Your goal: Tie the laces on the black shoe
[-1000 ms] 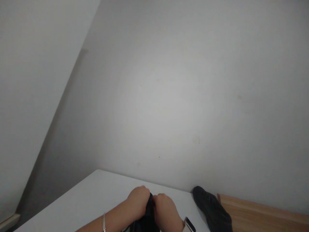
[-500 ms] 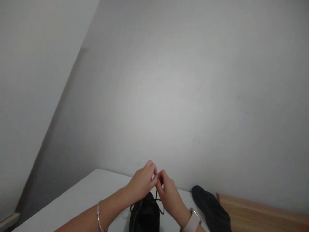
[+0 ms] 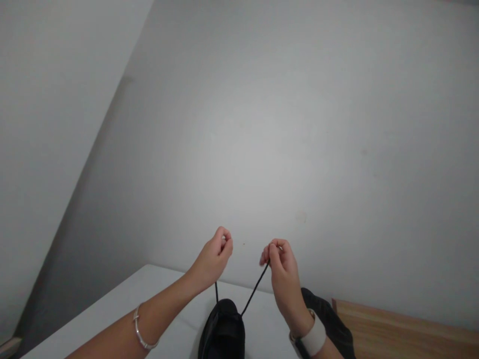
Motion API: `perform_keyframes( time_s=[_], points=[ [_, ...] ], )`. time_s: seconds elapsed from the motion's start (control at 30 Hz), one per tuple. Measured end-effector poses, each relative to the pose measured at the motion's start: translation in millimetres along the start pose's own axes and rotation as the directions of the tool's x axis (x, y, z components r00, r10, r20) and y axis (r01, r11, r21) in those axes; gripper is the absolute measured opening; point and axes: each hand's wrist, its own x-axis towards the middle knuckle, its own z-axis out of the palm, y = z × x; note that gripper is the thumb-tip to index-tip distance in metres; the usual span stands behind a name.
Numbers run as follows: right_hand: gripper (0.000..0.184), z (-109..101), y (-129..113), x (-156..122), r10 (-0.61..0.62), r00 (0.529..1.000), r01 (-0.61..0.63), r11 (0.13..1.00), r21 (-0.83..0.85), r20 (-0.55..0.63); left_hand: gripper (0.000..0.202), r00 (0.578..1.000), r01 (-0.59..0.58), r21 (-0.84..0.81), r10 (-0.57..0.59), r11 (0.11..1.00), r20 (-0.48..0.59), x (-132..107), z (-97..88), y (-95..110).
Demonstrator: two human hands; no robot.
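Black shoe (image 3: 223, 330) sits on white worktop (image 3: 123, 309), toe toward wall. Left hand (image 3: 213, 257) and right hand (image 3: 281, 267) each pinch a lace end (image 3: 255, 290), both pulled up taut. No knot visible yet; tying not done. Second shoe (image 3: 333, 319) lies right.

A second ago both hands were pressed together low on the black lace-up shoe (image 3: 223, 330) on the white table; half a second ago they had risen, fingertips meeting above it. Now the left hand (image 3: 214, 253) and the right hand (image 3: 281, 264) have lifted higher and drawn apart, each pinching one end of the thin black shoelace (image 3: 254, 291), which has gone from slack loops to two taut lines running up from the shoe's front.
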Motion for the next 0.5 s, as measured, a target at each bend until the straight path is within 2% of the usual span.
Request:
perform_keyframes(
  time_s=[0.1, 0.17, 0.2, 0.27, 0.33, 0.37, 0.4, 0.43, 0.5],
  points=[
    [0.019, -9, 26, -4, 0.187, 0.975, -0.171, 0.976, -0.133, 0.12, 0.012, 0.99, 0.006, 0.337, -0.053, 0.941, 0.132, -8, -10.6, -26],
    [0.019, -14, 40, -12, 0.273, 0.924, -0.168, 0.92, -0.355, 0.269, 0.022, 0.952, 0.027, 0.488, -0.172, 0.873, 0.255, -18, -16.3, -45],
    [0.02, -16, 45, -17, 0.329, 0.88, -0.146, 0.874, -0.463, 0.343, 0.028, 0.919, 0.047, 0.524, -0.242, 0.85, 0.31, -23, -18.3, -54],
    [0.023, -19, 52, -28, 0.482, 0.741, -0.107, 0.772, -0.627, 0.467, 0.036, 0.831, 0.108, 0.539, -0.374, 0.836, 0.413, -33, -20.8, -67],
    [0.024, -21, 55, -38, 0.612, 0.589, -0.087, 0.697, -0.712, 0.527, 0.035, 0.73, 0.195, 0.489, -0.458, 0.85, 0.507, -39, -21.9, -73],
    [0.022, -21, 56, -42, 0.646, 0.54, -0.083, 0.678, -0.73, 0.539, 0.032, 0.696, 0.24, 0.448, -0.475, 0.861, 0.539, -41, -22.1, -74],
    [0.02, -21, 57, -44, 0.654, 0.523, -0.079, 0.676, -0.733, 0.547, 0.029, 0.677, 0.285, 0.405, -0.481, 0.869, 0.557, -42, -22.1, -74],
    [0.019, -20, 57, -45, 0.642, 0.535, -0.081, 0.686, -0.723, 0.549, 0.027, 0.67, 0.329, 0.364, -0.488, 0.871, 0.56, -43, -21.8, -74],
    [0.02, -18, 58, -44, 0.606, 0.588, -0.13, 0.725, -0.677, 0.536, 0.023, 0.694, 0.401, 0.28, -0.489, 0.872, 0.528, -45, -20.1, -73]
  ],
)
